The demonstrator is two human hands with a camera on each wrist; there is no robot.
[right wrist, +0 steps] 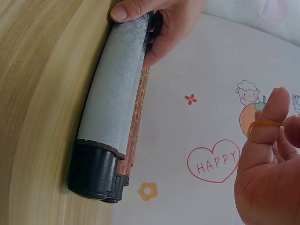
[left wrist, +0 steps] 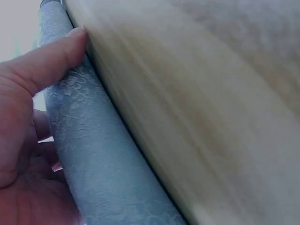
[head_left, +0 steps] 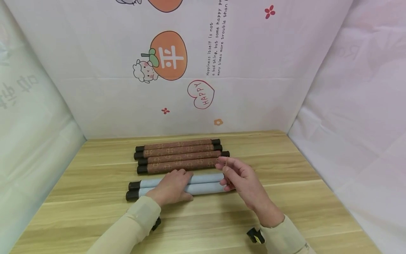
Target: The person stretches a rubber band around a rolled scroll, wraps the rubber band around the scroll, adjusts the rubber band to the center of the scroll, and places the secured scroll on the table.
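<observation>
Two light-blue patterned scrolls (head_left: 204,189) with black end knobs lie side by side on the wooden table. My left hand (head_left: 171,185) grips them around the middle, its thumb (left wrist: 63,54) along the near side and its fingers over the far side. At their right end, my right hand (head_left: 247,183) is raised with a thin yellow-brown rubber band (right wrist: 263,123). The band loops over one finger, and the thumb pinches it. In the head view this hand partly hides the scrolls' right ends.
Just behind the blue pair, several brown patterned scrolls (head_left: 179,164) with black knobs lie in a row. A white printed cloth (head_left: 247,106) stands upright at the table's back edge. White cloths hang on both sides. Bare wood (head_left: 203,229) shows in front.
</observation>
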